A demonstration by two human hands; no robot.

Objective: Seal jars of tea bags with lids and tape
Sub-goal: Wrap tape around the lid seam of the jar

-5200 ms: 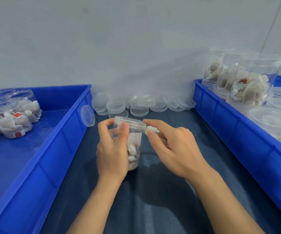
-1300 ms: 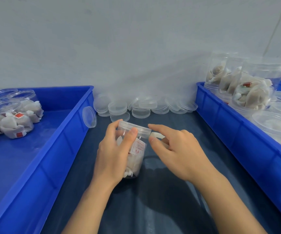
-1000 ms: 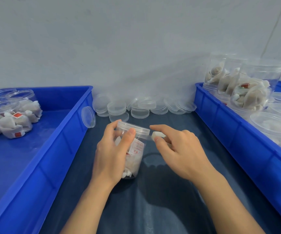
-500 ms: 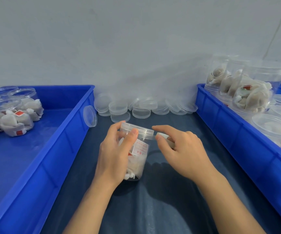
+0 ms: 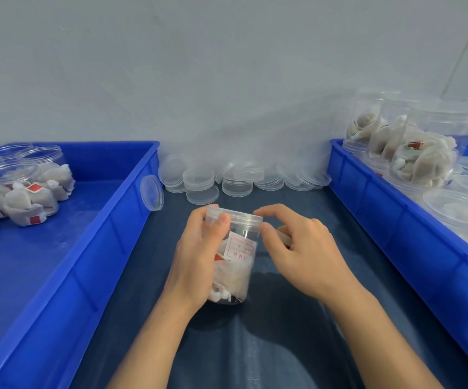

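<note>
A clear plastic jar (image 5: 237, 265) of tea bags stands slightly tilted on the dark table, with a clear lid (image 5: 238, 215) on its mouth. My left hand (image 5: 199, 262) grips the jar's left side, thumb up near the lid rim. My right hand (image 5: 300, 251) is at the lid's right edge, index finger and thumb touching the rim, with a small tape roll (image 5: 283, 237) held under its curled fingers. A white label with red print shows through the jar wall.
A row of loose clear lids (image 5: 241, 178) lies along the wall behind the jar. A blue bin (image 5: 92, 248) at left holds several jars lying on their sides. A blue bin (image 5: 395, 226) at right holds several jars of tea bags.
The jar has been turned in my left hand, so its red-printed label now faces me. My right hand has come back against the lid's right edge.
</note>
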